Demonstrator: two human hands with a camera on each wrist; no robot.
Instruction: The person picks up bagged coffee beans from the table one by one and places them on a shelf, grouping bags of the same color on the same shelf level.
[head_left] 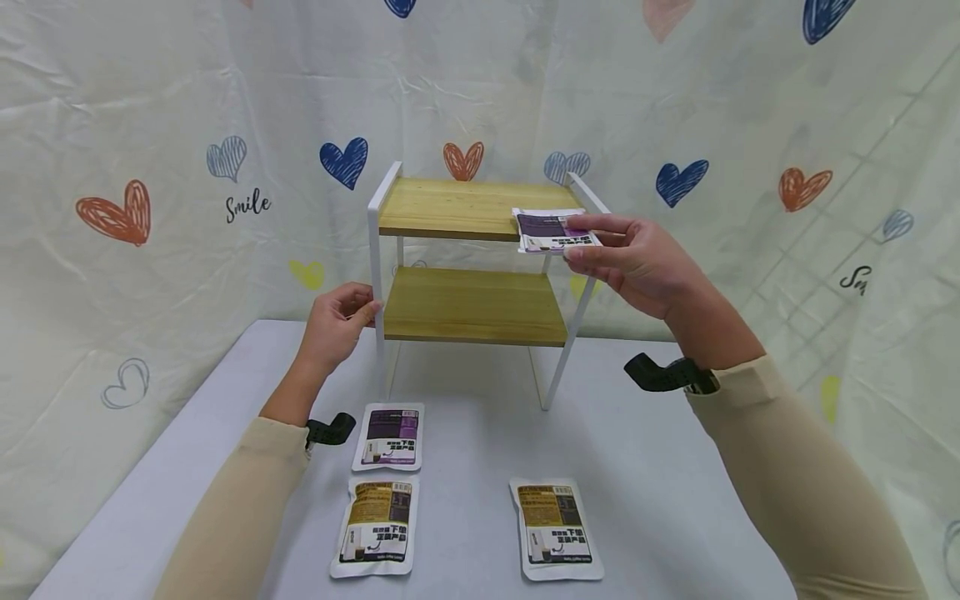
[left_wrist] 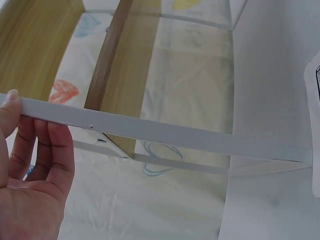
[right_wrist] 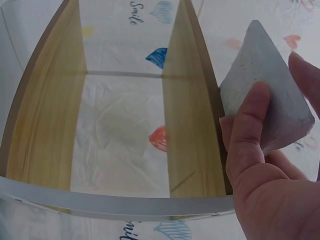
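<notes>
A two-tier rack with wooden shelves (head_left: pixel 472 307) and a white metal frame (head_left: pixel 377 275) stands on the table. My left hand (head_left: pixel 339 327) grips its left front leg, thumb on one side and fingers curled behind, as the left wrist view shows. With my right hand (head_left: pixel 637 262) I pinch a white packet with a purple label (head_left: pixel 551 232) at the front right edge of the top shelf (head_left: pixel 450 207). In the right wrist view the packet's plain pale back (right_wrist: pixel 265 75) shows, close beside the shelf edge. Whether it touches the shelf, I cannot tell.
Before the rack, a purple-labelled packet (head_left: pixel 390 437) lies at left, with a yellow-labelled packet (head_left: pixel 377 527) just nearer. Another yellow-labelled packet (head_left: pixel 557 530) lies to the right. The white table (head_left: pixel 465 450) meets a heart-printed curtain (head_left: pixel 285 92) behind.
</notes>
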